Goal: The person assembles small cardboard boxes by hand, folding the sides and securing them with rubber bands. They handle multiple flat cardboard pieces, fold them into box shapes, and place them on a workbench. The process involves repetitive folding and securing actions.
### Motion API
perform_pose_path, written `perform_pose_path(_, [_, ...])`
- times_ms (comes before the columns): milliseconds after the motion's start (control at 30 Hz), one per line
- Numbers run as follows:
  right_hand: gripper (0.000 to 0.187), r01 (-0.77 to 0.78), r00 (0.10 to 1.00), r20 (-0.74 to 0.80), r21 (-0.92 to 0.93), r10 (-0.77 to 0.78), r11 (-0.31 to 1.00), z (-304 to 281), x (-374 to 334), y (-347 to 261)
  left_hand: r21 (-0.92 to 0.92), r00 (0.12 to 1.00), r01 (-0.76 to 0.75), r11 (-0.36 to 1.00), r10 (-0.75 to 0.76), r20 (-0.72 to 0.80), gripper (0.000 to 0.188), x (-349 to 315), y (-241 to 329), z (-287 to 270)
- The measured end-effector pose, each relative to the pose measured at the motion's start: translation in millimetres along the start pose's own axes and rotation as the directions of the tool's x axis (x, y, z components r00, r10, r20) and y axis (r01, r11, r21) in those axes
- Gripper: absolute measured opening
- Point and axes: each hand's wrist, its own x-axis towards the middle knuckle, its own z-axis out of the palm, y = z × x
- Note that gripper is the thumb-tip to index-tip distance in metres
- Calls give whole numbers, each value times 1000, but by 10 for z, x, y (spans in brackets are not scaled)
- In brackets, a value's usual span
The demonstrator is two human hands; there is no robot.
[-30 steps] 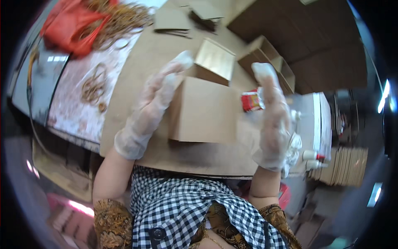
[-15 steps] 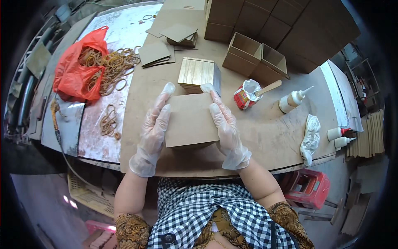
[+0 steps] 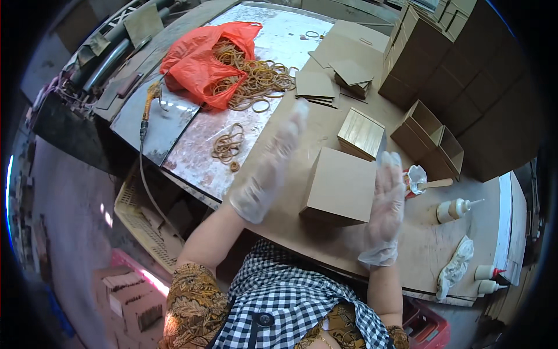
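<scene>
A brown board box (image 3: 343, 185) stands on the table in front of me, its flat top face up. My left hand (image 3: 272, 160), in a clear plastic glove, is off to the left of the box with fingers stretched out, holding nothing. Along the box's right side is my right hand (image 3: 386, 200), gloved too, fingers straight and pointing away from me; whether it touches the box I cannot tell. Just behind the box sits a stack of pale wood-grain panels (image 3: 361, 130). Rubber bands (image 3: 261, 79) spill from a red plastic bag (image 3: 195, 67), beyond my left hand.
Loose brown boards (image 3: 314, 85) lie at the back. Open boxes (image 3: 427, 136) and a tall wall of stacked boxes (image 3: 465, 104) fill the back right. A glue tub (image 3: 415, 178) with a wooden stick, a squeeze bottle (image 3: 452, 210) and a white rag (image 3: 456, 266) are at right.
My left hand has let go of the box and moved away to the left. The right hand has straightened beside it. The whole view has turned toward the left.
</scene>
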Motion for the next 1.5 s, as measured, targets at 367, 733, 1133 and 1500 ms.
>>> perform_pose_path(367, [44, -44, 980, -197, -90, 25, 995, -379, -290, -6, 898, 949, 8, -441, 286, 132, 26, 1225, 45, -1431])
perform_pose_path(733, [34, 273, 961, 79, -417, -265, 867, -110, -93, -568, 772, 989, 7, 636, -120, 90, 20, 841, 544, -452])
perform_pose_path(1133, [23, -216, 937, 176, -385, 301, 898, 867, 123, -817, 306, 903, 131, 943, -241, 356, 22, -362, 759, 638])
perform_pose_path(1500, [28, 122, 986, 60, -898, -156, 423, 643, 430, -761, 817, 607, -572, 71, 706, 363, 69, 391, 391, 258])
